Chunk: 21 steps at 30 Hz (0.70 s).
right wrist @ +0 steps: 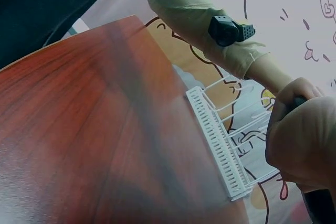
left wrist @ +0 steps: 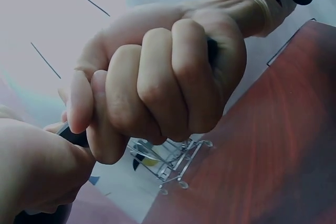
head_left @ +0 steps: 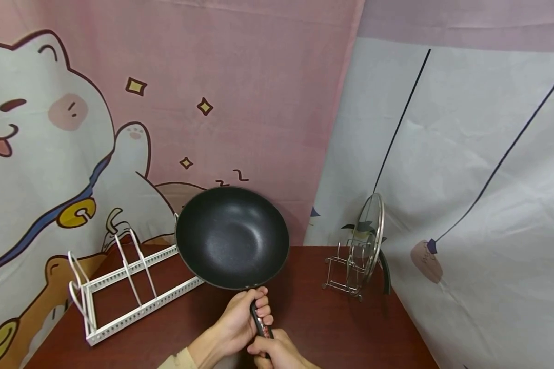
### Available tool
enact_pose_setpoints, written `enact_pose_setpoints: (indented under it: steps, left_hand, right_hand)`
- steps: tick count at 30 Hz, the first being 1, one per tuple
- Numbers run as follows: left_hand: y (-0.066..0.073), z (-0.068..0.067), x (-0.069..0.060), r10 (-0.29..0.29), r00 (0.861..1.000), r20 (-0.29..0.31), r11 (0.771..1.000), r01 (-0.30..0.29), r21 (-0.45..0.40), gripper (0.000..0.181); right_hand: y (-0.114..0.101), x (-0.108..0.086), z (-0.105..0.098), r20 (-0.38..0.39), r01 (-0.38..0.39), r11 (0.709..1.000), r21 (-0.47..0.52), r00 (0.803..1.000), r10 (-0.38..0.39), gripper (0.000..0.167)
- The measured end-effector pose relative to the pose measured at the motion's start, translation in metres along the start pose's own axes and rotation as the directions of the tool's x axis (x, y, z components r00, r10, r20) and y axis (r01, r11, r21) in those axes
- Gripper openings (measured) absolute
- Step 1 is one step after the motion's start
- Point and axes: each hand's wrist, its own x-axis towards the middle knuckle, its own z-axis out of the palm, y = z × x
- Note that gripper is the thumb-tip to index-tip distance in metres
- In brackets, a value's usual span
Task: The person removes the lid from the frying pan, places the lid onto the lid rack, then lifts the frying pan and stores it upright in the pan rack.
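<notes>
A black wok (head_left: 232,237) is held up above the table, tilted so that its dark inside faces me. My left hand (head_left: 241,316) grips its black handle (head_left: 261,322) close to the pan. Lower down, around the handle's end, my right hand (head_left: 280,351) holds on too. In the left wrist view, the curled fingers of the right hand (left wrist: 157,80) wrap the handle, and part of the left hand (left wrist: 42,163) shows at the lower left. The right hand (right wrist: 304,140) covers much of the handle in the right wrist view.
Left of the wok, a white rack (head_left: 140,306) with upright wire dividers stands on the red-brown table (head_left: 351,333). At the back right, a small metal wire rack (head_left: 346,274) holds a glass lid (head_left: 375,241) on edge. Printed cloth (head_left: 258,92) hangs behind the table.
</notes>
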Motion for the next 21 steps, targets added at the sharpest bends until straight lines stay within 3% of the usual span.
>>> enact_pose_setpoints:
  steps: [8,21]
  left_hand:
    - [0.012,-0.001,-0.011,0.055,0.998,-0.032,0.998,-0.054,0.039,0.008]
    - [0.025,-0.005,-0.025,0.117,0.984,-0.135,0.992,-0.110,0.059,0.005]
  right_hand:
    - [-0.009,0.007,0.003,0.172,0.049,0.999,0.003,0.984,-0.049,0.044]
    - [-0.015,0.018,0.011,0.289,-0.044,0.997,0.058,0.957,0.025,0.043]
